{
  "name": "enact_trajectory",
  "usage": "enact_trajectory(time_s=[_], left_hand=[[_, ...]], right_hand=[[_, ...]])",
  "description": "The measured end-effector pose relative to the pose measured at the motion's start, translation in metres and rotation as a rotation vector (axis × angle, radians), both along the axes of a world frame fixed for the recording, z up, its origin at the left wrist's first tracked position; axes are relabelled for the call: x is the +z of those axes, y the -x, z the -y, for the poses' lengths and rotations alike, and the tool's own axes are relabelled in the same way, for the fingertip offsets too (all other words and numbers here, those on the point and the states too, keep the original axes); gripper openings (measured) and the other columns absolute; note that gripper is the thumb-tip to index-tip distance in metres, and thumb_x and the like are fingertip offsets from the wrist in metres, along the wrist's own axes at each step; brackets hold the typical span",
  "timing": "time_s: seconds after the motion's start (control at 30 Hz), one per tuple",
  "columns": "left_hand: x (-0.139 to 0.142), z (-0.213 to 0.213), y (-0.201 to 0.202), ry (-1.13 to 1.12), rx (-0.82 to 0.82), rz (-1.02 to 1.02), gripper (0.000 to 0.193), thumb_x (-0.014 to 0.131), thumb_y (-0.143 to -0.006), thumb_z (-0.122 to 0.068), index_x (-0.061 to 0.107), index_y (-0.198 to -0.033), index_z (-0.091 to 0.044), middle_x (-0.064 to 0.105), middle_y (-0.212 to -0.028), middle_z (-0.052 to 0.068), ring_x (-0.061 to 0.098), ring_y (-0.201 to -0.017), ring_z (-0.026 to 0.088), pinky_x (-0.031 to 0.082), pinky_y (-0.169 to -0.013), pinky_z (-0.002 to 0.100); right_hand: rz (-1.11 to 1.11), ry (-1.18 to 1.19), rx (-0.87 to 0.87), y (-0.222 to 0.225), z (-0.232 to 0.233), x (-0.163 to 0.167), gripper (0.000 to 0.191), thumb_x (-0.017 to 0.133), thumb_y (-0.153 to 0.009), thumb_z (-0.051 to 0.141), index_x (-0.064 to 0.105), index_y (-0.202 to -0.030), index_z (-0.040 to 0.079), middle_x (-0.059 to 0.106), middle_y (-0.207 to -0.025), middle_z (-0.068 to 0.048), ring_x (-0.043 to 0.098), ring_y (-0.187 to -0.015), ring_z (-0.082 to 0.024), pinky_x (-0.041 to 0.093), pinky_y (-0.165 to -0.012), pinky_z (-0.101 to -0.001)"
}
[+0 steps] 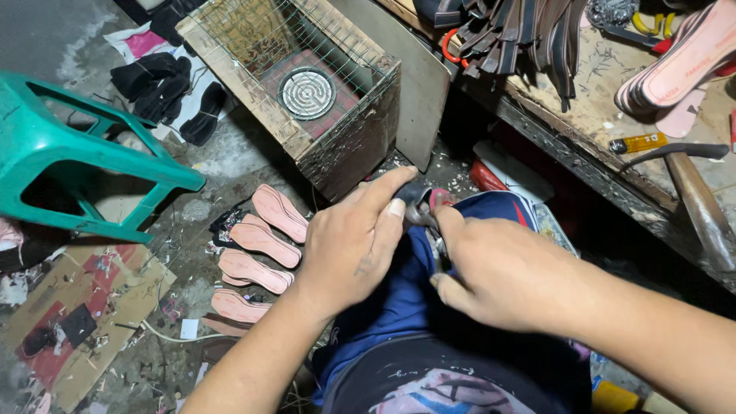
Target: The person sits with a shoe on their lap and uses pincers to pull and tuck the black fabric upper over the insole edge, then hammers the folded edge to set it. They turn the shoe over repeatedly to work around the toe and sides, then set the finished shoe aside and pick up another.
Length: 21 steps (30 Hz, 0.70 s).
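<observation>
Both hands meet over my lap, above blue shorts (391, 299). My left hand (353, 241) presses its fingers down on a small dark strap piece with a pink sole edge (438, 198) showing beside it. My right hand (506, 272) grips a metal tool (429, 222), likely pliers or scissors, whose tip touches the same piece. Most of the workpiece is hidden under the fingers.
Several pink sandal insoles (261, 249) lie on the dirty floor to the left. A wooden box with wire mesh and a coil heater (307, 92) stands ahead. A teal plastic stool (69, 153) is at left. The workbench (606, 123) at right holds straps, soles and a hammer (690, 184).
</observation>
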<state>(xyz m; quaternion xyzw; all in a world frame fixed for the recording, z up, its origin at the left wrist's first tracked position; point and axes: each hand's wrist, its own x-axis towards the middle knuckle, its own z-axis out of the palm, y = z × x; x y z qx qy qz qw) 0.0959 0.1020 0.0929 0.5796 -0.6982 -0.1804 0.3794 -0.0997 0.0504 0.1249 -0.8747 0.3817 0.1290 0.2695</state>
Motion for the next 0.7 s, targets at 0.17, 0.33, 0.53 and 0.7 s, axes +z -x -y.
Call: enact_trajectory(time_s=[0.17, 0.33, 0.53, 0.7], left_hand=[[0.001, -0.002, -0.002, -0.077, 0.023, -0.001, 0.028, 0.051, -0.103, -0.028, 0.065, -0.124, -0.015, 0.073, -0.107, 0.011, 0.072, -0.092, 0.035, 0.056, -0.076, 0.046], [-0.002, -0.001, 0.005, -0.024, 0.079, 0.090, 0.027, 0.055, -0.098, -0.028, 0.065, -0.119, -0.015, 0.074, -0.103, 0.010, 0.072, -0.086, 0.035, 0.055, -0.072, 0.047], [-0.008, -0.003, 0.016, 0.017, 0.084, 0.169, 0.032, 0.059, -0.092, -0.027, 0.062, -0.121, -0.012, 0.072, -0.101, 0.011, 0.071, -0.081, 0.035, 0.056, -0.069, 0.047], [-0.014, 0.001, 0.029, -0.003, 0.096, 0.231, 0.037, 0.061, -0.089, -0.029, 0.062, -0.121, -0.011, 0.071, -0.097, 0.010, 0.070, -0.075, 0.036, 0.055, -0.065, 0.048]], right_hand=[[0.135, -0.110, -0.047, -0.008, 0.005, -0.009, 0.057, 0.066, -0.084, 0.041, 0.054, -0.119, -0.003, 0.068, -0.090, -0.025, 0.068, -0.091, -0.042, 0.053, -0.083, -0.0477], [0.293, -0.090, -0.068, 0.004, 0.005, -0.015, 0.049, 0.063, -0.089, 0.034, 0.053, -0.125, 0.002, 0.068, -0.100, -0.023, 0.068, -0.096, -0.042, 0.053, -0.084, -0.0482], [0.234, 0.035, -0.115, 0.019, 0.004, -0.010, 0.051, 0.063, -0.088, 0.028, 0.052, -0.133, 0.006, 0.068, -0.111, -0.024, 0.065, -0.105, -0.042, 0.050, -0.088, -0.0506], [0.120, 0.086, -0.041, 0.022, 0.011, 0.008, 0.040, 0.064, -0.088, 0.025, 0.058, -0.123, 0.007, 0.072, -0.095, -0.021, 0.069, -0.097, -0.040, 0.053, -0.085, -0.0507]])
